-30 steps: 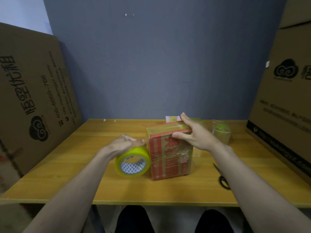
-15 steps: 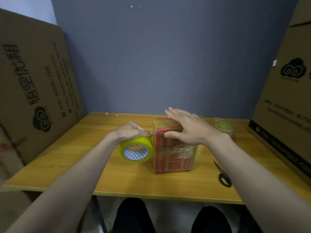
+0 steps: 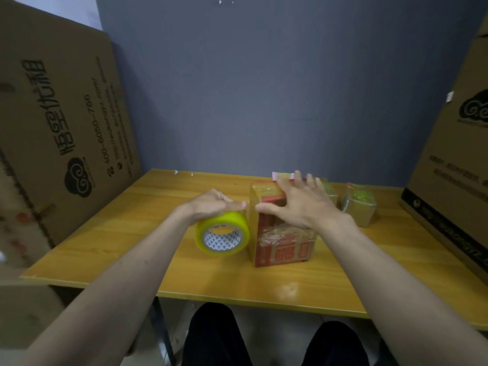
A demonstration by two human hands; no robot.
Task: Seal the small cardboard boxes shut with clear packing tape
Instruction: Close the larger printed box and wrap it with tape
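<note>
yellow tape roll (image 3: 223, 237), red-printed brown box (image 3: 284, 247)

Yellow wooden table (image 3: 137, 233), tape roll (image 3: 222, 237), red-printed box (image 3: 284, 249), small taped box (image 3: 358, 207)

A packing station; large printed shipping cartons (image 3: 68, 128) flank a small wooden table (image 3: 148, 207) against a bare wall.

Readable print: mostly on big carton at left.
Left carton (image 3: 66, 114): large Chinese chars running sideways, cloud-swirl logo, phone no. "400-6050-766", plus a web address too small to make out. Right carton (image 3: 454, 154): same cloud logo, small text blurred. Small box (image 3: 282, 247) at centre: red blocks w/ Chinese chars, unreadable under tape glare. Tape roll (image 3: 223, 237) core: triangle pattern only, no words.
</note>
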